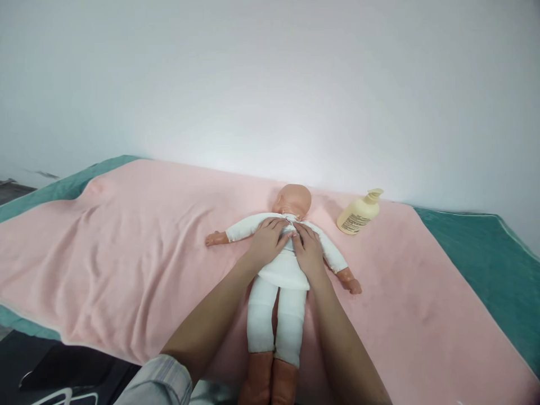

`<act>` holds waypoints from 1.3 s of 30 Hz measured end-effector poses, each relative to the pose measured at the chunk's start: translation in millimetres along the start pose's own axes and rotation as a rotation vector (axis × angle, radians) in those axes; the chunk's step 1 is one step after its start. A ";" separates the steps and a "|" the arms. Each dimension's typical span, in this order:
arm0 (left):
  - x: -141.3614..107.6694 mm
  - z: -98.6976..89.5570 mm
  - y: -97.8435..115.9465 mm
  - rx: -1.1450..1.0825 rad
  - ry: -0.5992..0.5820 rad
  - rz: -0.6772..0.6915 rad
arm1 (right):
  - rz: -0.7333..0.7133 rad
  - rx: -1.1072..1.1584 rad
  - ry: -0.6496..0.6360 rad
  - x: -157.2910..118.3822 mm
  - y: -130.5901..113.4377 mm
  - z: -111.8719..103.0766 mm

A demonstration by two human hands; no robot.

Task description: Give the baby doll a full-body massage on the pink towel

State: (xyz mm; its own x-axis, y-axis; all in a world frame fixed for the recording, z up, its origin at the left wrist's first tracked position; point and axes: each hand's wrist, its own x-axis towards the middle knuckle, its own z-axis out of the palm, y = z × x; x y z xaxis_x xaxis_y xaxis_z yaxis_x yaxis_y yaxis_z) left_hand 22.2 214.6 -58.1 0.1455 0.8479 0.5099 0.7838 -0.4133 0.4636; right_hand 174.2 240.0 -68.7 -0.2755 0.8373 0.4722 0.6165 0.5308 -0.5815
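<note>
A baby doll (pixel 283 270) with a white cloth body lies stretched out on a pink blanket (pixel 105 270), its bald head at the far end and its arms spread to both sides. On the left of its upper torso rests my left hand (pixel 269 241), laid flat with the fingers extended. My right hand (pixel 307 247) lies flat on the right side of the torso in the same way. The two thumbs almost meet in the middle. Neither hand grips anything. Part of the doll's chest is covered by my hands.
A pale yellow pump bottle (pixel 358 214) stands on the blanket, right of the doll's head. Under the blanket, a green cloth (pixel 485 253) shows at the sides. A white wall (pixel 270 84) rises behind. Dark items and a white looped object (pixel 63 396) sit at the lower left.
</note>
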 end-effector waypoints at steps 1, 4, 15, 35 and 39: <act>0.0 0.2 -0.3 -0.008 0.000 0.000 | 0.004 0.004 -0.003 0.1 -0.1 0.1; -0.6 -0.9 -1.5 -0.063 0.024 0.013 | 0.016 0.061 0.024 -1.2 -2.7 -2.4; -13.7 -47.9 12.6 -0.356 0.164 0.000 | -0.010 0.301 0.262 -29.4 -22.6 -25.6; -43.1 -48.4 12.3 -0.588 -0.395 0.047 | -0.192 0.306 -0.100 -67.0 -26.9 -35.5; -43.1 -46.8 11.7 -0.563 -0.404 0.040 | -0.156 0.324 -0.120 -66.8 -26.8 -33.9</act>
State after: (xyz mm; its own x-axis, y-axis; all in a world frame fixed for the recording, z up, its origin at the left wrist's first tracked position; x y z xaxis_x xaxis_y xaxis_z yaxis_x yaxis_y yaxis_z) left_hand -3.2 157.7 -40.7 0.4665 0.8406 0.2753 0.3565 -0.4635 0.8112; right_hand 201.1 165.3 -62.2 -0.4436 0.7425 0.5019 0.3002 0.6507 -0.6974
